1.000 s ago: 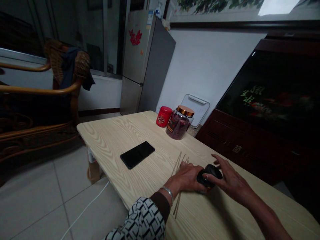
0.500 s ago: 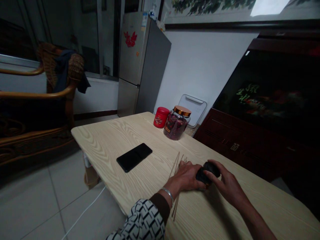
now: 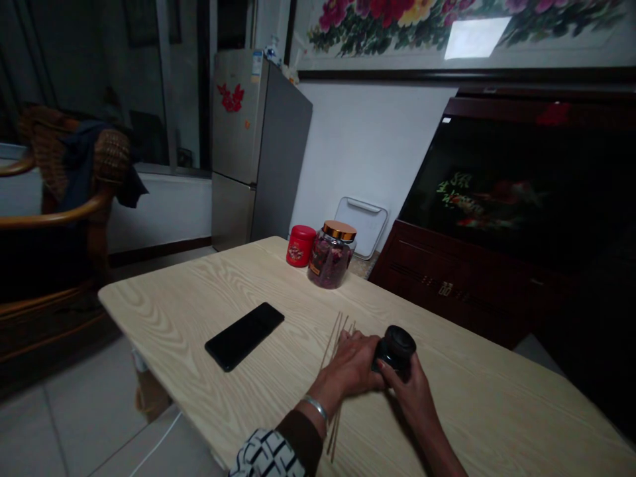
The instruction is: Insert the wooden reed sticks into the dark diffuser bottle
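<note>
A small round black object (image 3: pixel 396 347) sits on the light wooden table (image 3: pixel 173 311) in front of me. My left hand (image 3: pixel 350 368) rests on a bundle of thin wooden sticks (image 3: pixel 334 341) and its fingers touch the object's left side. From below and the right, my right hand (image 3: pixel 407 391) grips the black object, fingers curled round it. What the object is I cannot make out in the dim light.
A black phone (image 3: pixel 244 335) lies flat left of my hands. A red tin (image 3: pixel 300 246) and a glass jar with a gold lid (image 3: pixel 330 263) stand at the table's far edge. A dark wooden cabinet (image 3: pixel 462 291), a fridge (image 3: pixel 256 146) and a rattan chair (image 3: pixel 59 218) surround the table.
My right hand's fingers, spread over the black object a second ago, have closed round it. The view has shifted, so everything sits lower and further left in frame.
</note>
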The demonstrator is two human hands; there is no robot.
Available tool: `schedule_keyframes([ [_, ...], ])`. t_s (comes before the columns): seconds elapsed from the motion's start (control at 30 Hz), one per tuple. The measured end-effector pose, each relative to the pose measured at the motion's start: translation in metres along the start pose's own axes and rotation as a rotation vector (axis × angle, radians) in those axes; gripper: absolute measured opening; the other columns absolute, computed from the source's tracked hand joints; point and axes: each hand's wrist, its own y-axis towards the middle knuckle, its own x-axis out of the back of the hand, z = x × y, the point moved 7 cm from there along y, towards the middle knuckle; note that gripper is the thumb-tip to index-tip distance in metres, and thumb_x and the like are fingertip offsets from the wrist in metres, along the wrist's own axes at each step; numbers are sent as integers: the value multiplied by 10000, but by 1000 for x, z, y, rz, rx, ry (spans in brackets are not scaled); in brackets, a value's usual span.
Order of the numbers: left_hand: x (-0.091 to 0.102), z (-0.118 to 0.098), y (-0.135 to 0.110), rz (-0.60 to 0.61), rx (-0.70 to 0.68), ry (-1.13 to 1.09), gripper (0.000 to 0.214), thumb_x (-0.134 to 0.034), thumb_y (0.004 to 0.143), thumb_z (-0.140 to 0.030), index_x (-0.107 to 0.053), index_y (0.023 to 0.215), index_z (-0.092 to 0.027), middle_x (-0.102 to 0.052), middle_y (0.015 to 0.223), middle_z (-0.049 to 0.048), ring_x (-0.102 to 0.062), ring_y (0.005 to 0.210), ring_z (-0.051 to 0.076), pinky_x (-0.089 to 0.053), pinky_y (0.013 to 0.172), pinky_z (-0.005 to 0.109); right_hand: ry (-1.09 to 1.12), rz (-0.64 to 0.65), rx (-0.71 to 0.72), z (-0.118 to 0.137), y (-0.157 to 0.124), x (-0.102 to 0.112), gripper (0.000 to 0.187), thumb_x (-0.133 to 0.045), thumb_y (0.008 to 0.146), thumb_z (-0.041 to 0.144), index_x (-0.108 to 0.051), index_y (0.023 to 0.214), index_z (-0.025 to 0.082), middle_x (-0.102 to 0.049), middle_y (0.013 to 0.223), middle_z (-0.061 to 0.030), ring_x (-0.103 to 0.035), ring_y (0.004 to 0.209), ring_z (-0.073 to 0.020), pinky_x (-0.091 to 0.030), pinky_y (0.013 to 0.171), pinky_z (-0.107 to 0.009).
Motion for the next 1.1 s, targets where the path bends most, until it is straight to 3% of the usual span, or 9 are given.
schedule_keyframes([
  [0.23, -1, -4, -4, 55, 60, 12, 540, -588, 751, -401, -473, 1260, -264, -613, 1193, 76, -467, 1178, 338, -243, 1042, 530, -4, -91, 9, 1, 1, 3, 529, -637, 773, 475, -500, 1201, 196, -671, 1110, -96, -633, 1007, -264, -484, 907, -406],
  [0.37, 0, -8, -8, 66, 94, 5, 534, -568, 768, -376, -479, 1281, -259, -586, 1240, 77, -451, 1208, 328, -239, 1052, 503, 19, -111, 16, -4, -2, 6, 575, -653, 747, 489, -509, 1215, 186, -661, 1124, -102, -622, 1022, -263, -471, 907, -382],
  [0.5, 21, -16, -19, 74, 104, 38, 572, -627, 723, -337, -500, 1266, -208, -563, 1264, 103, -463, 1182, 300, -299, 1002, 430, 66, -251, 12, 8, -10, 40, 559, -615, 753, 566, -535, 1164, 196, -653, 1086, -102, -617, 986, -255, -493, 795, -339],
  [0.6, 52, -30, -23, 25, 75, -10, 369, -620, 762, -393, -590, 1072, -194, -613, 1102, 75, -514, 1049, 257, -353, 900, 373, -14, -299, 1, 33, -11, 75, 416, -525, 801, 630, -554, 831, 215, -597, 738, -13, -564, 705, -189, -443, 655, -299],
  [0.67, 73, -46, -18, 4, 30, -136, 304, -556, 820, -484, -589, 843, -183, -610, 874, 26, -530, 867, 194, -372, 768, 306, -30, -212, 30, 59, -6, 88, 490, -488, 798, 681, -445, 642, 219, -449, 582, 36, -437, 568, -138, -363, 563, -269],
  [0.73, 90, -65, -8, 30, -9, -328, 424, -483, 852, -561, -510, 695, -169, -520, 677, -13, -467, 665, 134, -331, 620, 260, 37, -44, 14, 85, 3, 90, 564, -417, 790, 747, -383, 592, 220, -360, 534, 53, -323, 501, -107, -258, 482, -248],
  [0.87, 116, -104, 21, 155, -66, -807, 529, -436, 851, -640, -368, 598, -181, -348, 541, -58, -296, 509, 81, -247, 522, 239, 319, 328, -63, 141, 14, 78, 657, -238, 786, 819, -315, 537, 217, -236, 478, 82, -132, 441, -68, -78, 434, -230],
  [1.0, 135, -139, 35, 373, -128, -1261, 581, -443, 810, -707, -282, 579, -198, -263, 501, -80, -262, 469, 75, -316, 528, 234, 624, 593, -49, 194, 15, 75, 678, -171, 775, 839, -282, 523, 220, -200, 469, 93, -92, 417, -56, -59, 413, -221],
  [1.1, 143, -158, 33, 537, -175, -1468, 622, -379, 811, -740, -248, 544, -194, -208, 466, -83, -215, 434, 71, -314, 502, 232, 756, 693, -9, 217, 12, 79, 702, -134, 756, 855, -303, 511, 219, -231, 444, 84, -129, 391, -53, -103, 404, -219],
])
